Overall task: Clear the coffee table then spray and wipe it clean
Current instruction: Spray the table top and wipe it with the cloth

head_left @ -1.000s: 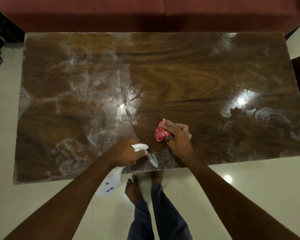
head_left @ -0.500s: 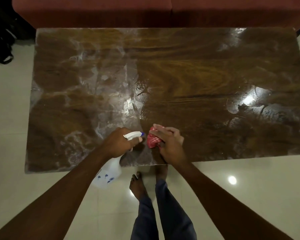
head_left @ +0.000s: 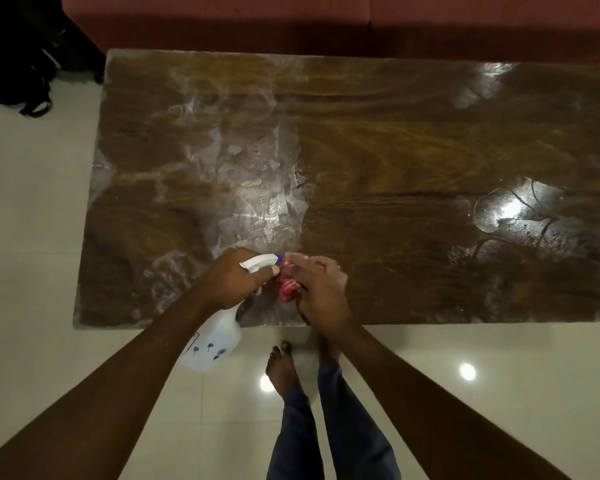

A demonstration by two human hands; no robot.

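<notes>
In the head view we are looking down at the table, which is filling the upper half of the frame. The sofa is running along the top edge and a dark bag is lying in the upper left corner. Nothing is standing on the table. Whitish smears are showing across its left half and a wet patch is shining at the right, so we are judging the clearing done and the wiping only partly done.

The 2 hands are meeting at the table's near edge, in the lower middle of the frame. The left hand is gripping the bottle at its neck, fingers wrapped under the white spray head. The nozzle is pointing at the right hand and nearly touching it, and the bottle's body is hanging below the table edge. The right hand's fingers are blurred, but they are lying over the wadded red cloth and pinching it down on the wood.

We are seeing 3 risks:
- **Spray on the hand:** with the nozzle this close, a squeeze would be wetting the fingers and cloth instead of the table.
- **Slipping:** any spray falling past the edge would be landing on the glossy floor beside the bare feet.
- **Streaks and marks:** the small wad is covering little wood per pass, so streaks may be left on the left half and the wet patch may dry into marks.
</notes>
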